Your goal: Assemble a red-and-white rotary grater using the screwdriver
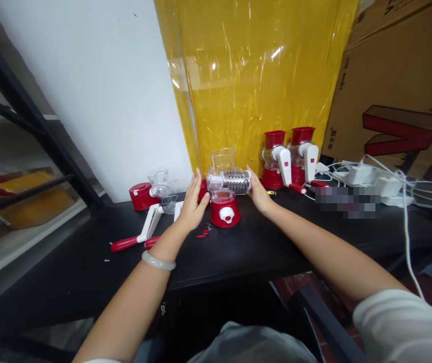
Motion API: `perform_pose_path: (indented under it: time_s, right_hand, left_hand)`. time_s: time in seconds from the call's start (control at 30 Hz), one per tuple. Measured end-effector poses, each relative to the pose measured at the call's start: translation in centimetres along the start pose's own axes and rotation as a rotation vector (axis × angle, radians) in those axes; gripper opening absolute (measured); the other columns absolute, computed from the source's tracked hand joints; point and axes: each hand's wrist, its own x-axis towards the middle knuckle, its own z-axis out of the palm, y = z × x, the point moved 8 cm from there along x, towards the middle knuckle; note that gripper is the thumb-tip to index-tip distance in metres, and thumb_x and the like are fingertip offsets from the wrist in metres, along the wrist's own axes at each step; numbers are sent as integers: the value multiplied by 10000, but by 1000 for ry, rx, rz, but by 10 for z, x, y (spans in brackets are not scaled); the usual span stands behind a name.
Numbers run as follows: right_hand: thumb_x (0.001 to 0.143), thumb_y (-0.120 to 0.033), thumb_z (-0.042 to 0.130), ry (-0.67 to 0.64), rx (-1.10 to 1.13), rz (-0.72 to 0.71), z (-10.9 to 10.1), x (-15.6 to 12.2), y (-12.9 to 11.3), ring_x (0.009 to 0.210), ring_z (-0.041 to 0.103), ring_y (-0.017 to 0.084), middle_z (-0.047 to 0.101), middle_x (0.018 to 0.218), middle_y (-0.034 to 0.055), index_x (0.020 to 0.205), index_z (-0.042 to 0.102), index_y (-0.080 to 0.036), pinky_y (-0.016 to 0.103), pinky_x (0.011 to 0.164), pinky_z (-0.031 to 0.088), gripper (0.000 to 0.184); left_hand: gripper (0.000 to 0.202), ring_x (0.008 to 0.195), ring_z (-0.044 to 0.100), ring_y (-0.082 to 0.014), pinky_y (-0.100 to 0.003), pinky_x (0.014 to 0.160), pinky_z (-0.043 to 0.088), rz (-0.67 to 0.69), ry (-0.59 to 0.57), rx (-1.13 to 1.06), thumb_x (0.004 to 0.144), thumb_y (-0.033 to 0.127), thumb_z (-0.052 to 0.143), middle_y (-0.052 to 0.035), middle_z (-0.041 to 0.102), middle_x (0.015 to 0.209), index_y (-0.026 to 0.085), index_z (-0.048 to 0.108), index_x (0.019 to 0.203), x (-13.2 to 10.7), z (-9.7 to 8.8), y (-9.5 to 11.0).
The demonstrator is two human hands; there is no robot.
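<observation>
A rotary drum grater stands upright in front of me, with a red base (225, 216), a clear housing (223, 159) and a white knob on the base. Its perforated metal drum (235, 182) lies sideways in the housing and sticks out to the right. My right hand (260, 195) grips the drum's outer right end, fingers partly hidden behind it. My left hand (193, 204) is open beside the housing's left side, its fingers straight and pointing up; whether it touches the housing I cannot tell. Small red pieces (203, 234) and screws lie before the base.
Left of the grater are another red base (140, 195), clear parts (160, 182) and white cranks (150, 222) with red handles. Two assembled graters (275, 159) stand at back right. White chargers and cables (362, 174) cover the right side, beside a cardboard box (397, 91).
</observation>
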Motion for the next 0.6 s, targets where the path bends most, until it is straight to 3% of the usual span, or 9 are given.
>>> perform_pose_path:
  time_s: [0.1, 0.27, 0.6]
  right_hand:
    - [904, -632, 499, 26, -89, -99, 0, -3, -12, 1520, 256, 206, 370, 1600, -21, 1401, 505, -354, 527, 1213, 287, 570]
    - [871, -568, 595, 53, -204, -204, 0, -5, -27, 1408, 433, 229, 537, 1453, 52, 1282, 580, -291, 490, 1234, 236, 496]
    - [809, -438, 700, 34, -94, -222, -1, -7, -40, 1178, 593, 261, 652, 1159, 61, 1327, 525, -303, 525, 1146, 379, 563]
  left_hand:
    - [707, 1550, 93, -279, -504, 1265, 128, 1, -82, -3, 1008, 566, 398, -77, 144, 1680, 287, 149, 1608, -3, 11, 1]
    - [702, 1548, 119, -272, -503, 1264, 135, 4, -91, -7, 1008, 563, 400, -74, 155, 1678, 286, 159, 1607, -4, 13, 1]
    - [674, 1537, 184, -264, -496, 1263, 163, 30, -68, -25, 1002, 555, 426, -63, 213, 1664, 302, 223, 1593, -2, 10, 4]
